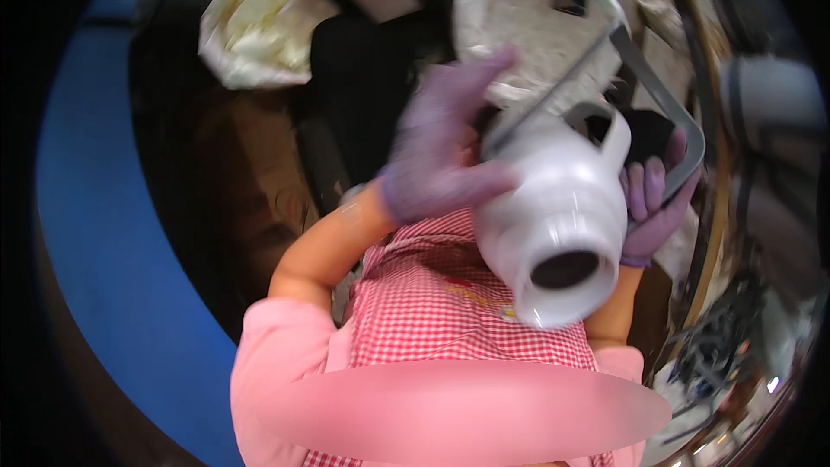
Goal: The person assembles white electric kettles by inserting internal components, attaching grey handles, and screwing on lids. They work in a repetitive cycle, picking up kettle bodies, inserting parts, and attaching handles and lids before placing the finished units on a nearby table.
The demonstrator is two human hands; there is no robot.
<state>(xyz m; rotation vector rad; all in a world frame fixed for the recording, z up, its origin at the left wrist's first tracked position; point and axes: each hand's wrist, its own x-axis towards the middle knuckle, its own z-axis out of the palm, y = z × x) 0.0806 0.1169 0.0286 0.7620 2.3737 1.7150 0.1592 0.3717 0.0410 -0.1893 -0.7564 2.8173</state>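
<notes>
A white jug-like vessel (558, 199), its dark mouth tipped toward the lower edge, sits right of centre, before the red-checked apron (432, 320). The gloved left hand (445, 143) is spread wide at its left side, thumb overlapping the wall, though blur hides whether it touches, while the right hand (657, 203) has its fingers curled round an angular grey frame (666, 91); white sacks (527, 22) lie across the top.
</notes>
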